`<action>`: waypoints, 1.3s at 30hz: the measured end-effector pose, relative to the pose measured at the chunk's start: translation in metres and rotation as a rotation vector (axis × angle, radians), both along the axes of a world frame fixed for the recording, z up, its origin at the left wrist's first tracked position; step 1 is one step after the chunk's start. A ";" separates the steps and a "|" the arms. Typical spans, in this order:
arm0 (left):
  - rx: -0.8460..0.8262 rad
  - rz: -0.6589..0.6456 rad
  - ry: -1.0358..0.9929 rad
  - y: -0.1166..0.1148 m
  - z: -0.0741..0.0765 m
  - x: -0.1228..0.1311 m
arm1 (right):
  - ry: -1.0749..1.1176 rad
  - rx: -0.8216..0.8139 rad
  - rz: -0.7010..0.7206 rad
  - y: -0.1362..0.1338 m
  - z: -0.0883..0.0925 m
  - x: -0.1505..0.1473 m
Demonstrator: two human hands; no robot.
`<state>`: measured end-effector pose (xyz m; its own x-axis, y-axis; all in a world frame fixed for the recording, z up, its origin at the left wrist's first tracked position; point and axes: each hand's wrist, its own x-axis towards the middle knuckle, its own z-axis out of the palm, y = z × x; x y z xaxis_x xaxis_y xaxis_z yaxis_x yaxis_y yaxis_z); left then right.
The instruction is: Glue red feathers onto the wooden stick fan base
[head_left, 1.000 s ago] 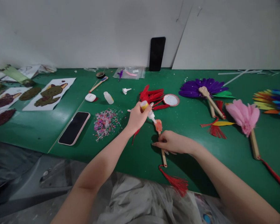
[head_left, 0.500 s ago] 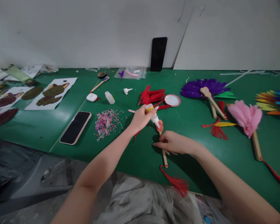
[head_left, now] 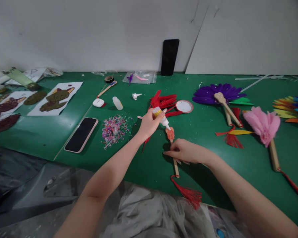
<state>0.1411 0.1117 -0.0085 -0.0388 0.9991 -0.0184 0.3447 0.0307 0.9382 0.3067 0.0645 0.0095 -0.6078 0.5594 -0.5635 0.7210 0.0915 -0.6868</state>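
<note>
My left hand (head_left: 149, 124) is closed around a small white glue bottle (head_left: 164, 123) with a yellow label, tilted nozzle-down. Its tip is over the orange-red coated head of a wooden fan handle (head_left: 175, 168); whether tip and head touch I cannot tell. My right hand (head_left: 185, 152) pinches the handle's shaft below that head and rests low over the table. From the handle's lower end hangs a red tassel (head_left: 191, 197). Behind my left hand lie red feathers (head_left: 164, 100) and a round white lid (head_left: 184, 106) with a red rim.
A pile of colourful chips (head_left: 114, 130) and a phone (head_left: 81, 135) lie to the left. A small translucent bottle (head_left: 117, 103) and white cap (head_left: 136, 96) are farther back. Purple (head_left: 211, 94) and pink feather fans (head_left: 263, 125) lie right. A black phone (head_left: 170, 57) leans on the wall.
My left hand has drawn the bottle slightly up and left, so more of the coated head shows. My right hand keeps its hold on the handle.
</note>
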 end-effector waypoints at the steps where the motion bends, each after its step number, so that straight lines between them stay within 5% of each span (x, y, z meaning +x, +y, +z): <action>1: -0.003 -0.011 0.001 0.000 0.000 -0.001 | -0.001 0.000 0.000 0.000 0.000 0.000; 14: -0.088 -0.154 -0.041 -0.002 0.000 0.001 | 0.024 -0.008 -0.001 0.000 -0.002 0.001; 18: 0.005 -0.062 -0.039 -0.002 0.000 0.001 | 0.021 -0.001 0.005 0.001 -0.001 0.000; 22: -0.054 -0.163 -0.029 -0.003 0.002 0.001 | 0.021 0.004 0.008 0.000 0.001 0.000; 27: 0.025 -0.054 0.017 -0.002 0.002 0.000 | 0.012 -0.011 0.005 0.000 0.001 0.000; 31: -0.008 -0.132 0.035 -0.003 0.003 0.000 | 0.014 -0.006 0.005 0.000 0.001 0.000; 36: 0.033 -0.004 0.046 -0.003 0.004 0.000 | 0.016 -0.001 0.006 0.000 0.000 0.000; 39: 0.004 -0.080 0.035 -0.003 0.004 0.000 | 0.022 -0.003 0.002 0.000 0.000 0.000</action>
